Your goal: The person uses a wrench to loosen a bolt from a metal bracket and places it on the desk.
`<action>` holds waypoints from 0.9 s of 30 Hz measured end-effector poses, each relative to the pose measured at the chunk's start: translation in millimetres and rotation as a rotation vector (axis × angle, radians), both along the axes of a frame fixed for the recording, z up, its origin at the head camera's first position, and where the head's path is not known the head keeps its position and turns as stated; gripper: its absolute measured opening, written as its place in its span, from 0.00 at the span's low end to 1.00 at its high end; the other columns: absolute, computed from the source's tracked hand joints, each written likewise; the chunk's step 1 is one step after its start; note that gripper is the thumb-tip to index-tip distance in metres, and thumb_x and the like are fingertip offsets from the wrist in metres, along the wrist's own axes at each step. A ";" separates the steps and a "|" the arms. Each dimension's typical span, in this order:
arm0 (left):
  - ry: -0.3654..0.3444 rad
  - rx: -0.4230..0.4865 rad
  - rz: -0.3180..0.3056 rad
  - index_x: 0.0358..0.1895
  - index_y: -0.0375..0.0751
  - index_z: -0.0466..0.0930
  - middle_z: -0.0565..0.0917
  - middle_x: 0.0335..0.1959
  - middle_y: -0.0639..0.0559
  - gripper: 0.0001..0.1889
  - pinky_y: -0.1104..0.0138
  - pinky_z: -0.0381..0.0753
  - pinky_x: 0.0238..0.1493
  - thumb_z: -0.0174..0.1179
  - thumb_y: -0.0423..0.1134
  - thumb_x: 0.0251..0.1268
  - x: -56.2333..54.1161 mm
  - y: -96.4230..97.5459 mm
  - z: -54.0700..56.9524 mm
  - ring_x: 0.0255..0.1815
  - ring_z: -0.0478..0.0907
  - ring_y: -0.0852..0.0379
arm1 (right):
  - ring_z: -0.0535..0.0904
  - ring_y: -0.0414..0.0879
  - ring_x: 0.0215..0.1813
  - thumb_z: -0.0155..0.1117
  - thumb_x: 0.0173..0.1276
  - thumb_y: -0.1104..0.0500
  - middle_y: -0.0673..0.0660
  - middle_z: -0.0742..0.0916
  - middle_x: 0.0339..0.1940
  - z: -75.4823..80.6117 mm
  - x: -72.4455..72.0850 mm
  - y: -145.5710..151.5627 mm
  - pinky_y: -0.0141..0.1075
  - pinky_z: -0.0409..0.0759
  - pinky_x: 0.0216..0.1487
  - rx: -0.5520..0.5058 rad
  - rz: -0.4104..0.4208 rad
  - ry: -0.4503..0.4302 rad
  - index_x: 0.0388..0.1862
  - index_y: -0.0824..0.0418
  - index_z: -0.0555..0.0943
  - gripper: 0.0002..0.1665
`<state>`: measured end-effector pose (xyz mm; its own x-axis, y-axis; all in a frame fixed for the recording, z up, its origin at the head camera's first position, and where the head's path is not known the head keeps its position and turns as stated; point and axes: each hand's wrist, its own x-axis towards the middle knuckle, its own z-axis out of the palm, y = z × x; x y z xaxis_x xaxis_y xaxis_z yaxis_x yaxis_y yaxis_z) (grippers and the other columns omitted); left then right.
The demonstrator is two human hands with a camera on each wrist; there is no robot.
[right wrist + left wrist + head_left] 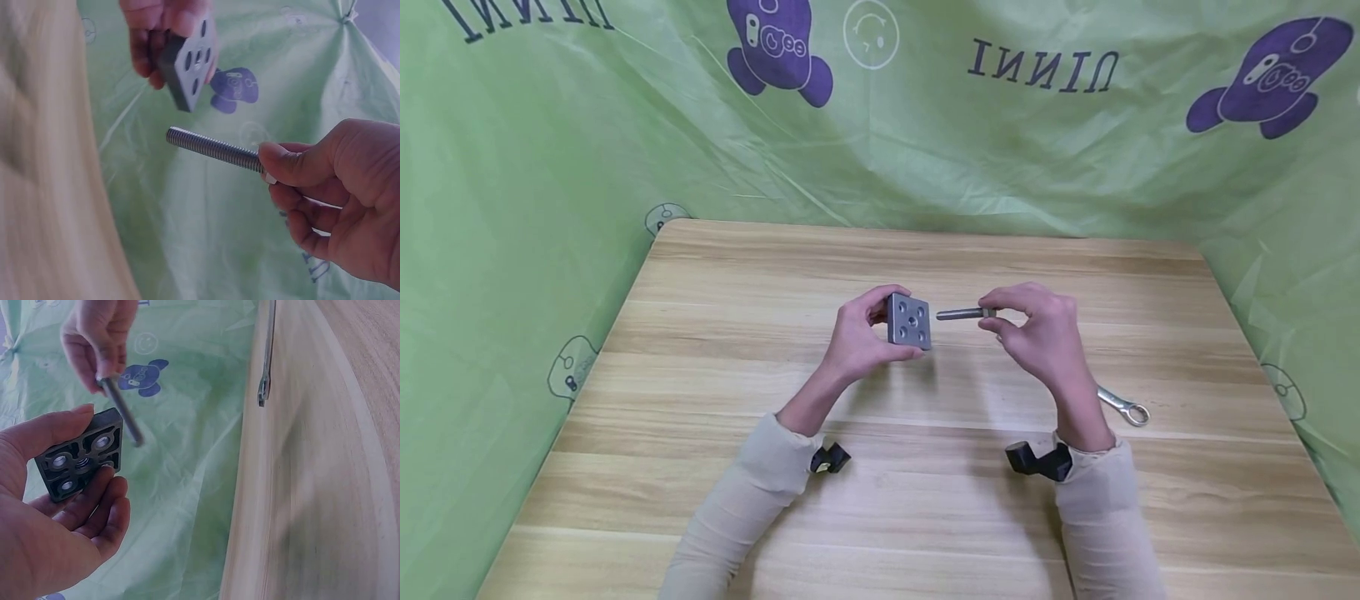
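Above the table, my left hand point(862, 337) grips a square dark grey plate point(909, 322) by its edges, thumb on one side and fingers on the other. Several round holes pass through the plate, one of them in the middle; its ribbed back shows in the left wrist view. To the right, my right hand point(1036, 327) pinches a threaded bolt point(215, 150) near its head end, which the fingertips partly hide. The bolt's free end points left toward the plate's holed face, and a small gap separates the two.
A metal wrench point(1131, 410) lies on the wooden table point(737, 400), partly hidden by the right forearm. Green printed sheeting point(865, 167) stands behind the table and along both sides. Black wrist mounts point(1037, 461) sit on the sleeves.
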<state>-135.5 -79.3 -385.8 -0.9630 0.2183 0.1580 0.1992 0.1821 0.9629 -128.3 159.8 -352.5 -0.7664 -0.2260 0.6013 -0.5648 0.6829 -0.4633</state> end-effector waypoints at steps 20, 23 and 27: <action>-0.012 0.004 0.012 0.58 0.35 0.78 0.87 0.50 0.36 0.40 0.50 0.82 0.55 0.79 0.23 0.31 -2.1 -2.8 -0.1 0.44 0.84 0.46 | 0.88 0.61 0.45 0.76 0.52 0.70 0.65 0.92 0.39 -50.3 -31.5 -12.9 0.53 0.83 0.52 0.074 -0.044 -0.384 0.38 0.67 0.89 0.12; -0.014 0.001 0.016 0.58 0.34 0.77 0.87 0.49 0.36 0.39 0.49 0.82 0.55 0.79 0.23 0.31 -3.2 -4.4 0.3 0.44 0.83 0.45 | 0.88 0.60 0.45 0.76 0.53 0.69 0.65 0.92 0.39 -53.4 -33.5 -13.5 0.53 0.83 0.51 0.077 -0.041 -0.420 0.39 0.67 0.89 0.12; -0.026 -0.012 0.017 0.58 0.34 0.77 0.87 0.49 0.37 0.39 0.49 0.82 0.55 0.79 0.23 0.32 -5.3 -7.8 0.5 0.44 0.83 0.45 | 0.88 0.60 0.45 0.76 0.55 0.69 0.65 0.91 0.39 -56.2 -35.4 -12.3 0.53 0.83 0.53 0.092 -0.043 -0.486 0.40 0.68 0.89 0.12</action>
